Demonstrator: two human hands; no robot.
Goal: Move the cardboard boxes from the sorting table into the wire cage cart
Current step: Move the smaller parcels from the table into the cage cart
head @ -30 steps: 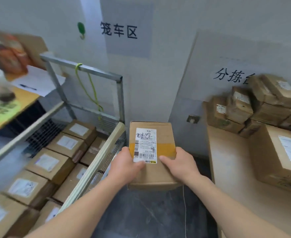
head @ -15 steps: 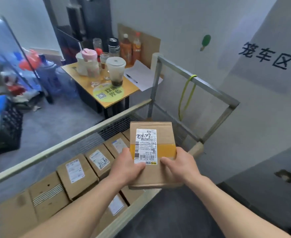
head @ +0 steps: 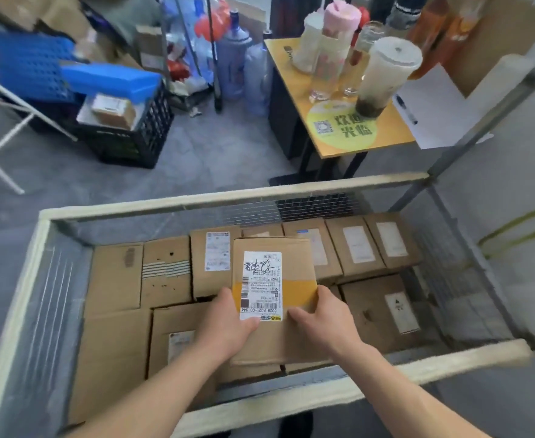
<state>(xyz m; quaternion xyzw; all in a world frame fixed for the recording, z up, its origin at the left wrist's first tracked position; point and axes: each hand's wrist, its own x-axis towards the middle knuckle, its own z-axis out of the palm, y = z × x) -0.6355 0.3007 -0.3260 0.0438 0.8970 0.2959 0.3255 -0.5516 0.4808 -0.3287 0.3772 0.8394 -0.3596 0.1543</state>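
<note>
Box in hands: we hold one cardboard box [head: 275, 279] flat, label side up, over the inside of the wire cage cart [head: 228, 197].
Left hand [head: 228, 324]: it grips the near left edge of the box. The thumb lies on top and touches the white shipping label [head: 261, 279]. The fingers go under the box and are hidden.
Right hand [head: 319, 317]: it grips the near right edge, thumb on top, just below the yellow tape band [head: 301, 290]. Its fingers are also hidden underneath.
Place of the box: it reaches forward from both hands, above the packed boxes [head: 114, 276] that lie under and around them. We cannot tell if it already touches them.
How it will handle: we judge it stiff, dry and rather light, because a hold at the near end alone keeps it level. The corners may dent, and the contents are unknown.
Where to hold: at the two side edges, thumbs on the bare cardboard, since the label paper may be smoother.
Risk: our fingers under the box may be pinched when it is set down.
</note>
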